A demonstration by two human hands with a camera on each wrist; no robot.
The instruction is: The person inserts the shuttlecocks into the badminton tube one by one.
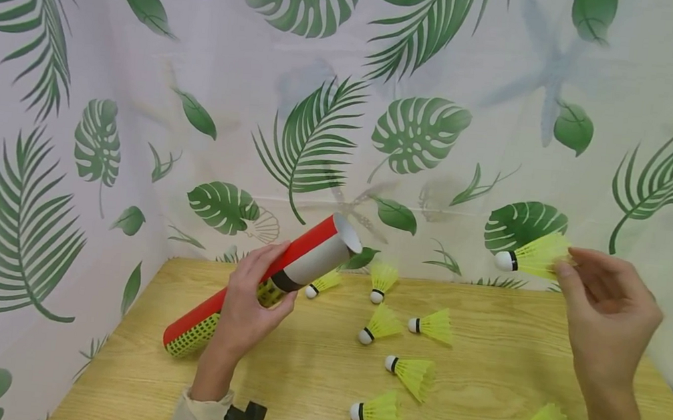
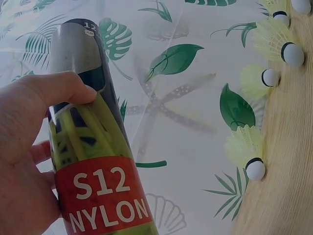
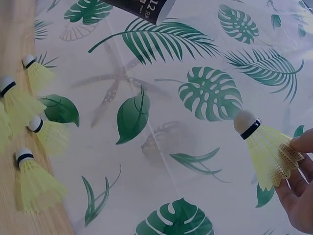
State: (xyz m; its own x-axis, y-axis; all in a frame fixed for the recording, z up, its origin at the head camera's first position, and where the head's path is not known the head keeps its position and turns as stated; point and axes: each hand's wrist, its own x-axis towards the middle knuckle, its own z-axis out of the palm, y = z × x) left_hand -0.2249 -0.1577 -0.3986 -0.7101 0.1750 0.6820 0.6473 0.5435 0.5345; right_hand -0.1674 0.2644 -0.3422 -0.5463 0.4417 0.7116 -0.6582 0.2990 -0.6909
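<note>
I've got a leaf-print sheet (image 1: 486, 150) behind a wood table (image 1: 492, 357). The red-and-grey tube (image 1: 316, 255) is tilted over the table's left side, mouth up and to the right; left wrist feed is dim, so I can't tell what's inside. Left hand (image 1: 251, 306) is wrapped round its middle. Right hand (image 1: 611, 311), well apart, pinches a yellow shuttlecock (image 1: 537, 255) by the skirt, white cork facing left. I count seven loose shuttlecocks (image 1: 436, 326) on the table.
</note>
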